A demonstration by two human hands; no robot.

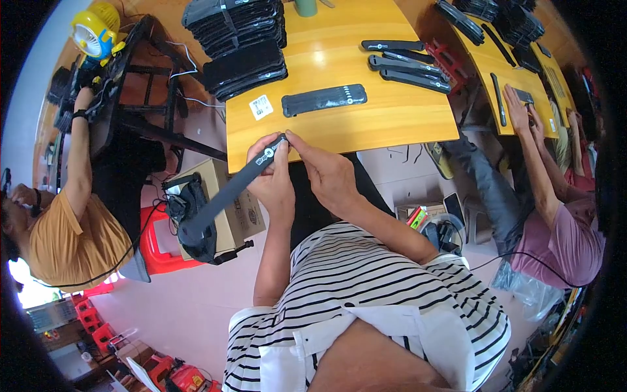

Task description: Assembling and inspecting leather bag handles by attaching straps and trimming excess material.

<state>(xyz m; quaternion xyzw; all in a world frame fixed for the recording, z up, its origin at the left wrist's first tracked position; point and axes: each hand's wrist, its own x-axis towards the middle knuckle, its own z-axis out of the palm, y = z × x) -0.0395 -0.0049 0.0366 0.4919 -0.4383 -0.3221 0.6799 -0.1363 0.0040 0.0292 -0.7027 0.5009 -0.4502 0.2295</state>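
- head view, left hand [273, 179]: fingers curled round the upper end of a long black sleeve [225, 196], thumb pressed on its face beside a small white mark.
- head view, right hand [326, 171]: fingertips pinching the very top edge of the same sleeve, touching the left hand's fingers.
- long black sleeve: held in the air just below the near edge of the yellow table [366, 124]; slants from the hands down to the person's left, lower end over a cardboard box [235, 215].
- flat black pouch [324, 99]: lies alone on the table, just above the hands, beside a small white label [260, 106].
- stack of black pouches [241, 39]: far left corner of the table.
- row of black sleeves [405, 65]: right part of the table, laid side by side.
- red stool [160, 248]: on the floor, left of the box.
- yellow fan [96, 31]: upper left, on a dark frame.
- co-worker in an orange shirt [62, 235]: at left.
- co-worker in a pink shirt [562, 228]: at right, hands on a second table [503, 65].
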